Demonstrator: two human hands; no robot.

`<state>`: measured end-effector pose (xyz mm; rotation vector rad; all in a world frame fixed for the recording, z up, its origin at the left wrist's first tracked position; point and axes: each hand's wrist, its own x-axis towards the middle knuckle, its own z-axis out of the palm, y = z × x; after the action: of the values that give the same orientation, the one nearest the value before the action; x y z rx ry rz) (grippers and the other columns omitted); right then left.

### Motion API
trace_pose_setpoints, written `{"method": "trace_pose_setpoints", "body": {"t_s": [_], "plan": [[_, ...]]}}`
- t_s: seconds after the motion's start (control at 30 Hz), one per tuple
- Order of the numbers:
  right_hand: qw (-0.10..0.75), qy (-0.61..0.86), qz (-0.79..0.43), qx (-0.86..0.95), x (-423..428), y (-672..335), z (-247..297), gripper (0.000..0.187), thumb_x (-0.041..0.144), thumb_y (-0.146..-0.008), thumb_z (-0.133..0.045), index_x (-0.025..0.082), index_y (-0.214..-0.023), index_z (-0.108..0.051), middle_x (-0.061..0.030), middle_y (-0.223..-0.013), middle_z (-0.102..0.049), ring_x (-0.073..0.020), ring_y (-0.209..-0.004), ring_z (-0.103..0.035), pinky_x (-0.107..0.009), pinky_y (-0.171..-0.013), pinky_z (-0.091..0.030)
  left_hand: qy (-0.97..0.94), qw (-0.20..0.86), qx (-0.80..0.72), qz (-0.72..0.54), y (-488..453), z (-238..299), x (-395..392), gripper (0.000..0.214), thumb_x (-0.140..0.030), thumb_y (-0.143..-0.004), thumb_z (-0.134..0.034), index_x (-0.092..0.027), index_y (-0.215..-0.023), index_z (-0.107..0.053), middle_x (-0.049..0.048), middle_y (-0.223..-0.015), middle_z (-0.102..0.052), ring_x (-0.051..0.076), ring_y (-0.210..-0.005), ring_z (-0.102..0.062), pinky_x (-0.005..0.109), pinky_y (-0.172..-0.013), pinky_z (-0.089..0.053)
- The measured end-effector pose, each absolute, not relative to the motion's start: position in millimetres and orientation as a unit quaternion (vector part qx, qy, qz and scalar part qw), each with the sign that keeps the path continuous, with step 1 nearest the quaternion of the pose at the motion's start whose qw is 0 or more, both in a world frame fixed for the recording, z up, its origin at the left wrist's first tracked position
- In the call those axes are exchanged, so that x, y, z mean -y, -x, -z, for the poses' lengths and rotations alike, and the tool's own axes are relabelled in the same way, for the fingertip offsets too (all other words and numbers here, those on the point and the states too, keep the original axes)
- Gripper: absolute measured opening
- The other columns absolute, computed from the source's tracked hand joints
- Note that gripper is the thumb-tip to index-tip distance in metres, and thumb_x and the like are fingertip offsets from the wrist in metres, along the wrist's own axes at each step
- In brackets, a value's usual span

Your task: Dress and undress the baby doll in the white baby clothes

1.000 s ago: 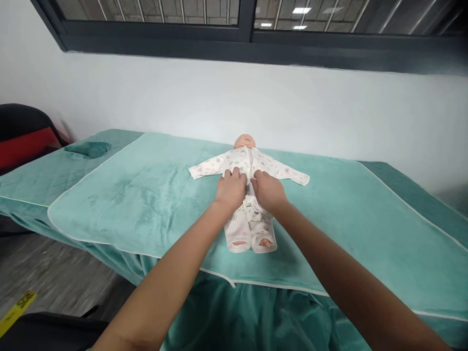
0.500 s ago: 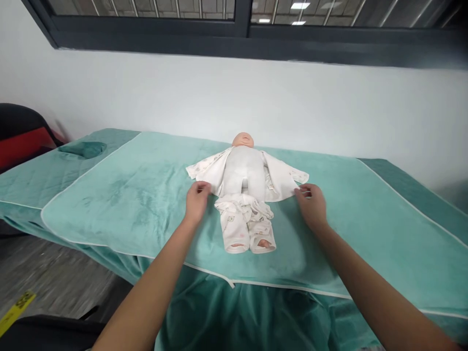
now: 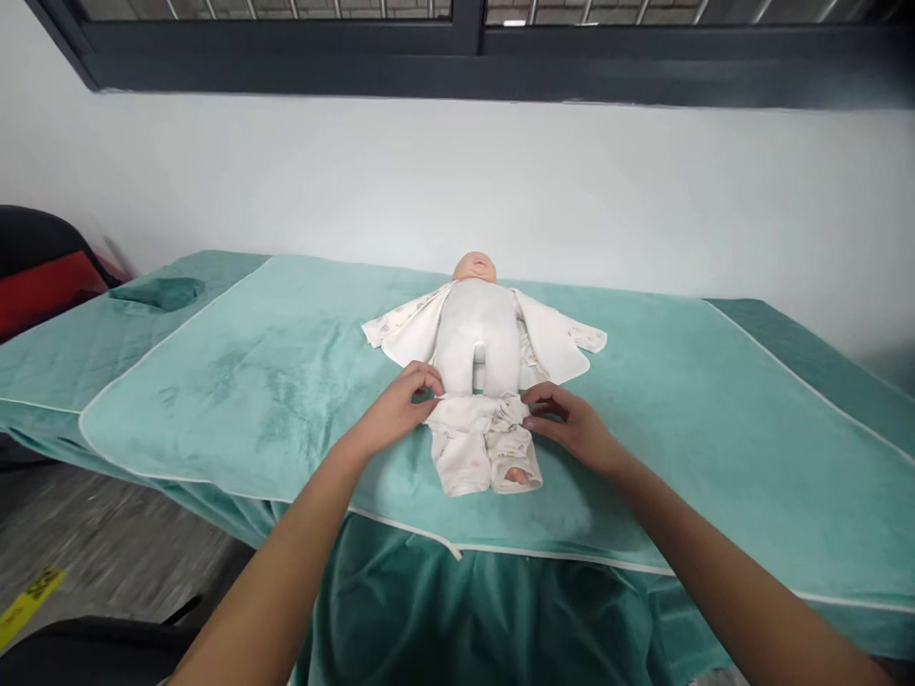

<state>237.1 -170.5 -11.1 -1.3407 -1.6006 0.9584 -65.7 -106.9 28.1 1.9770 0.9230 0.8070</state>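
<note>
A baby doll lies on its back on the green cover, head toward the wall. Its white patterned jacket is spread wide open, both sleeves out to the sides, baring a pale grey torso. White printed baby pants are bunched down over the lower legs; a bit of foot shows in the right-hand leg opening. My left hand pinches the waistband at its left edge. At the waistband's right edge, my right hand has thumb and fingers closed on the fabric.
The green plush cover with white piping spreads over a bed against a white wall. A face-hole opening is at the bed's left end. A black and red chair stands beyond it, below a dark window frame.
Both hands have let go of the jacket's lower corners and moved inward and down to the pants' waistband. The jacket flaps now lie loose, and the waistband is pulled straighter.
</note>
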Motion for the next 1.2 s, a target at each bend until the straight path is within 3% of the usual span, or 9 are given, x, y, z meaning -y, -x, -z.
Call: {"method": "trace_pose_setpoints", "body": {"t_s": [0.17,0.33,0.43,0.6,0.7,0.77,0.9,1.0,1.2], "plan": [[0.361,0.546,-0.403,0.64,161,-239,6,0.032,0.043,-0.075,-0.078,0.023,-0.09,-0.059,0.002,-0.089,-0.061,-0.0162,-0.08,-0.056,-0.031,-0.077,-0.044,-0.73,0.387,-0.405,-0.39,43,-20,105,0.008,-0.026,-0.093,-0.05,-0.022,-0.086,-0.049,0.0116,-0.146,-0.049,0.021,-0.137,-0.045,0.041,-0.113,-0.037],[0.306,0.479,-0.487,0.663,149,-241,-9,0.032,0.047,-0.078,-0.074,0.022,-0.089,-0.057,0.0033,-0.082,-0.054,-0.0147,-0.076,-0.051,-0.028,-0.071,-0.042,-0.658,0.408,-0.46,-0.435,32,-21,102,0.01,-0.027,-0.096,-0.049,-0.023,-0.088,-0.044,0.0117,-0.136,-0.061,0.021,-0.127,-0.056,0.041,-0.109,-0.04],[0.284,0.463,-0.459,0.703,143,-243,-18,0.03,0.046,-0.079,-0.072,0.022,-0.084,-0.056,0.0015,-0.085,-0.055,-0.0158,-0.079,-0.051,-0.03,-0.075,-0.044,-0.644,0.395,-0.48,-0.445,31,-19,98,0.01,-0.026,-0.096,-0.049,-0.023,-0.088,-0.043,0.0106,-0.127,-0.066,0.02,-0.117,-0.062,0.039,-0.102,-0.044],[0.422,0.465,-0.342,0.699,114,-242,-13,0.027,0.045,-0.084,-0.066,0.022,-0.077,-0.053,-0.0068,-0.118,-0.057,-0.0216,-0.11,-0.055,-0.036,-0.092,-0.046,-0.652,0.329,-0.501,-0.465,27,-8,81,0.007,-0.028,-0.096,-0.046,-0.024,-0.094,-0.041,0.0077,-0.111,-0.07,0.019,-0.103,-0.065,0.037,-0.095,-0.047],[0.51,0.501,-0.263,0.648,93,-235,2,0.028,0.045,-0.083,-0.065,0.022,-0.075,-0.051,-0.0111,-0.137,-0.05,-0.0251,-0.129,-0.048,-0.039,-0.101,-0.043,-0.664,0.332,-0.468,-0.479,20,-3,71,0.01,-0.032,-0.098,-0.043,-0.024,-0.095,-0.038,0.0115,-0.13,-0.062,0.019,-0.113,-0.062,0.036,-0.097,-0.046],[0.525,0.512,-0.251,0.632,84,-229,8,0.027,0.045,-0.084,-0.062,0.023,-0.075,-0.049,-0.0113,-0.138,-0.053,-0.0253,-0.129,-0.05,-0.04,-0.102,-0.043,-0.663,0.352,-0.459,-0.475,16,-5,66,0.009,-0.031,-0.098,-0.042,-0.024,-0.094,-0.038,0.0125,-0.135,-0.058,0.019,-0.119,-0.059,0.036,-0.098,-0.044],[0.494,0.59,-0.189,0.61,70,-226,-4,0.025,0.046,-0.086,-0.057,0.025,-0.078,-0.046,-0.0052,-0.099,-0.069,-0.0231,-0.094,-0.062,-0.036,-0.083,-0.046,-0.652,0.319,-0.513,-0.458,13,-18,47,0.009,-0.027,-0.095,-0.046,-0.024,-0.091,-0.04,0.0046,-0.101,-0.066,0.018,-0.099,-0.062,0.032,-0.089,-0.045],[0.456,0.642,-0.119,0.605,47,-229,-22,0.024,0.046,-0.087,-0.055,0.026,-0.078,-0.046,0.0016,-0.068,-0.057,-0.0204,-0.068,-0.052,-0.032,-0.067,-0.039,-0.632,0.296,-0.548,-0.461,10,-24,21,0.009,-0.03,-0.095,-0.048,-0.024,-0.091,-0.041,-0.0031,-0.075,-0.056,0.017,-0.075,-0.057,0.029,-0.075,-0.043],[0.507,0.605,-0.208,0.578,1,-226,-11,0.029,0.052,-0.084,-0.059,0.025,-0.077,-0.049,0.0041,-0.062,-0.048,-0.0174,-0.061,-0.046,-0.03,-0.061,-0.036,-0.603,0.346,-0.538,-0.478,4,4,-18,0.009,-0.027,-0.092,-0.051,-0.023,-0.089,-0.044,-0.0043,-0.073,-0.05,0.015,-0.072,-0.052,0.027,-0.073,-0.041]]}}
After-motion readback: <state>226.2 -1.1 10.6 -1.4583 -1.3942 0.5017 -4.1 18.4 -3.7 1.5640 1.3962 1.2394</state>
